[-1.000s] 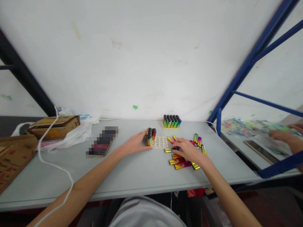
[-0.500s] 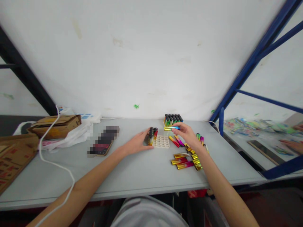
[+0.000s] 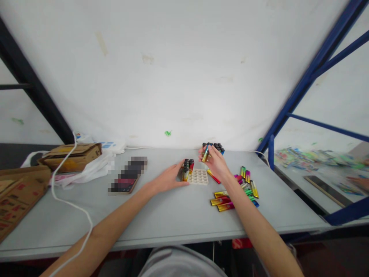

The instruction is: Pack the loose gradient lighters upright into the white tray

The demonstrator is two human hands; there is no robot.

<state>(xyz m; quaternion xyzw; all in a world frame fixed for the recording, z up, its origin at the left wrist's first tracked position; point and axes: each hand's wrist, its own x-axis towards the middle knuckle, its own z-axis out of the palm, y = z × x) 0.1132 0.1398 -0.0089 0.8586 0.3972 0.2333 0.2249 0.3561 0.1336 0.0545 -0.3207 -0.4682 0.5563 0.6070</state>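
A white tray (image 3: 198,177) with rows of round holes lies mid-table. Upright metallic tubes with black tops (image 3: 186,169) fill its left end, a red one among them. My left hand (image 3: 168,179) curves around that end, thumb at the front corner and fingers behind the tubes, holding the tray. Above the tray's far right side, my right hand (image 3: 216,161) is closed on a shiny gold-and-blue tube (image 3: 205,154), which stands tilted between the fingertips. Several loose tubes in gold, red, purple and green (image 3: 226,206) lie to the right, partly hidden by my right forearm.
Behind my right hand stands a packed block of black-topped tubes (image 3: 219,147). A phone (image 3: 129,181), partly pixelated, lies left. Cardboard boxes (image 3: 75,156), plastic bags and a white cable (image 3: 73,204) are further left. A blue metal frame (image 3: 296,92) rises at right; a blurred hand shows beyond it.
My right hand has turned the gold-and-blue tube from lying level to a steep tilt and moved it slightly left. My left hand stays at the tray. The view has shifted a little.
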